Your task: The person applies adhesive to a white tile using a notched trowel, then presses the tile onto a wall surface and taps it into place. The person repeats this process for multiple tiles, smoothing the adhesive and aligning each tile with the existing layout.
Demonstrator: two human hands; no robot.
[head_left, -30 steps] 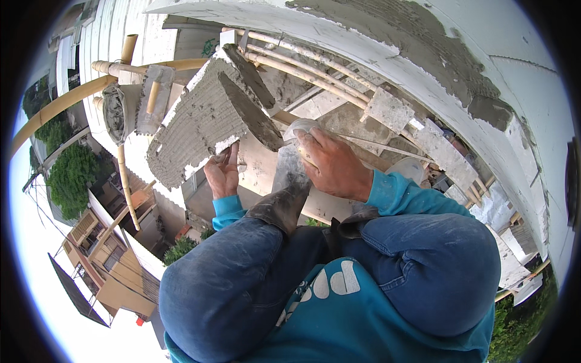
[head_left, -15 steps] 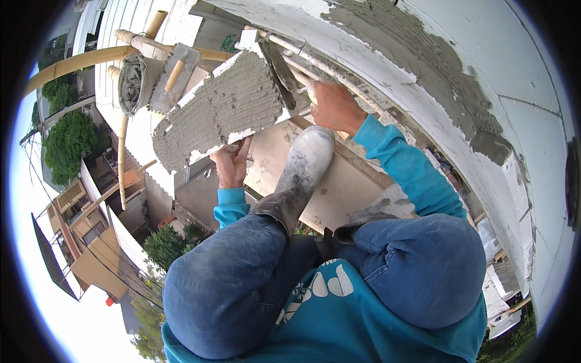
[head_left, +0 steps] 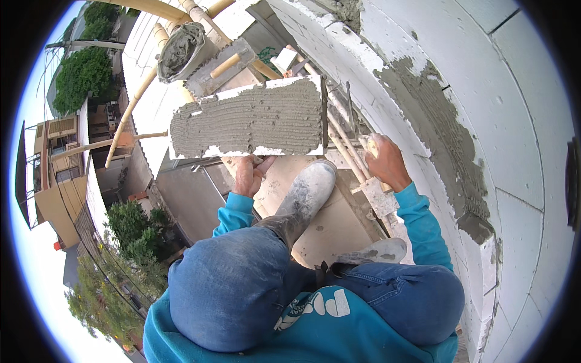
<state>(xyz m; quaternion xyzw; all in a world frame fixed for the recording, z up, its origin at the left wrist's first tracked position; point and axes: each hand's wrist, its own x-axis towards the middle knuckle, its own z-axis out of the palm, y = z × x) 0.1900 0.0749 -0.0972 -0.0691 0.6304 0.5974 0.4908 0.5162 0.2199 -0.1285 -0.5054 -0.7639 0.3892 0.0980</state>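
Note:
A white lightweight block (head_left: 175, 149) is held out in front of me, its upper face coated with combed grey mortar (head_left: 248, 118). My left hand (head_left: 247, 175) grips the block's near edge from below, with part of the fingers hidden beneath it. To the right of the block, my right hand (head_left: 389, 162) is closed round the pale handle of a trowel (head_left: 349, 100). The trowel's blade shows almost edge-on, apart from the block's right end.
On my right runs a white block wall (head_left: 514, 121) with a strip of mortar (head_left: 433, 112). A mortar bucket (head_left: 181, 54) and a notched trowel (head_left: 223, 68) sit beyond the block. Bamboo poles (head_left: 130, 115) cross at left, above a drop. My boot (head_left: 311, 184) rests on a board (head_left: 339, 227).
The block has turned to lie more level across my view. My right hand and the trowel have moved right, away from the block's end. My view has shifted too.

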